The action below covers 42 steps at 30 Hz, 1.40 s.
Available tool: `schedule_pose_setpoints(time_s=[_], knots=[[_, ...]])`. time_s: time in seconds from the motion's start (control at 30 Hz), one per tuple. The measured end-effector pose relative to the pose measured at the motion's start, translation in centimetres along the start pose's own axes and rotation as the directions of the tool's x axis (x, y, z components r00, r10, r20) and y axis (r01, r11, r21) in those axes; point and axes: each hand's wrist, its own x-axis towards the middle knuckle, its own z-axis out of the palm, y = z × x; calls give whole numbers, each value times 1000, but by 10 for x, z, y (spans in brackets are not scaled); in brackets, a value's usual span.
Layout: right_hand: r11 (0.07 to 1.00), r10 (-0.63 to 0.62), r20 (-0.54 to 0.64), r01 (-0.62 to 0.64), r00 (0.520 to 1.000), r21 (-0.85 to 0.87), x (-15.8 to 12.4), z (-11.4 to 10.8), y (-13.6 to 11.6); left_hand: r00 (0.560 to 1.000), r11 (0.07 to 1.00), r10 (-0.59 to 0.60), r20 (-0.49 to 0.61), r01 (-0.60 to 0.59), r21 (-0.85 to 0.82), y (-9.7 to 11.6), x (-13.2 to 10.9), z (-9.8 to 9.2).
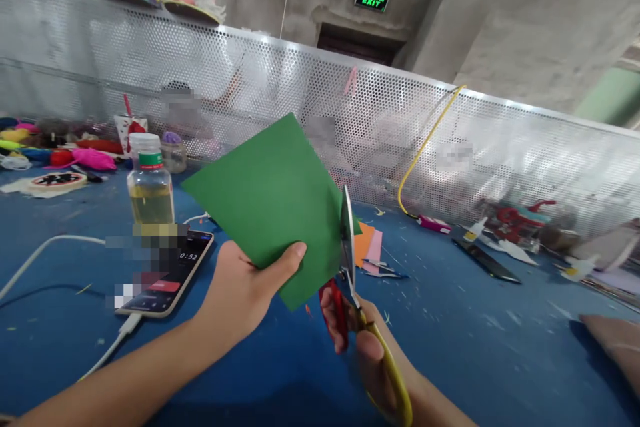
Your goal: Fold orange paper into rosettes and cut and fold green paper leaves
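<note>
My left hand (257, 280) pinches the lower edge of a green sheet of paper (270, 193), thumb on its near face and the other fingers hidden behind. The sheet is held up above the blue table, tilted like a diamond. My right hand (370, 340) grips a pair of scissors (347, 247) with one red and one yellow handle. Its blades point upward at the paper's right edge, one blade in front of the sheet. Behind the blades, a small green corner shows. How far the blades are apart I cannot tell.
On the blue table (465, 360), a phone (195, 273) with a white cable and a bottle (150, 190) stand left. Orange paper (364, 243), pink paper and tweezers-like tools lie behind the scissors. A black phone-like slab (485, 260) lies right. A perforated metal panel (280, 73) closes the back.
</note>
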Motion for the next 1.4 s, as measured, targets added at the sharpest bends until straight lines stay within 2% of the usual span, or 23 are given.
schedule_pose_setpoints(time_s=[0.17, 0.3, 0.57, 0.7, 0.8, 1.0, 1.27, 1.4], knots=[[999, 49, -16, -48, 999, 20, -2, 1, 1, 1000, 1000, -7, -23, 7, 17, 2, -1, 0], [998, 60, -22, -60, 998, 27, -2, 0, 2, 1000, 998, -1, 29, -1, 70, -1, 3, -4], [991, 94, -134, -106, 987, -84, -1, 0, -5, 994, 991, 56, 93, -66, 118, -5, 11, -11], [985, 81, -157, -103, 984, -141, 0, -1, -6, 999, 994, 41, 27, -44, 95, 0, 12, -9], [978, 80, -155, -107, 985, -178, 0, -1, -7, 999, 995, 45, 13, -46, 89, -1, 15, -9], [970, 115, -149, -143, 982, -197, -1, -3, -11, 993, 996, 53, 104, -59, 60, -4, 20, -11], [955, 120, -164, -159, 979, -249, -1, -7, -10, 990, 998, 56, 131, -60, 28, -10, 24, -16], [943, 116, -94, -140, 989, -301, -1, -14, -10, 985, 1000, 29, 170, -27, -16, -14, 28, -20]])
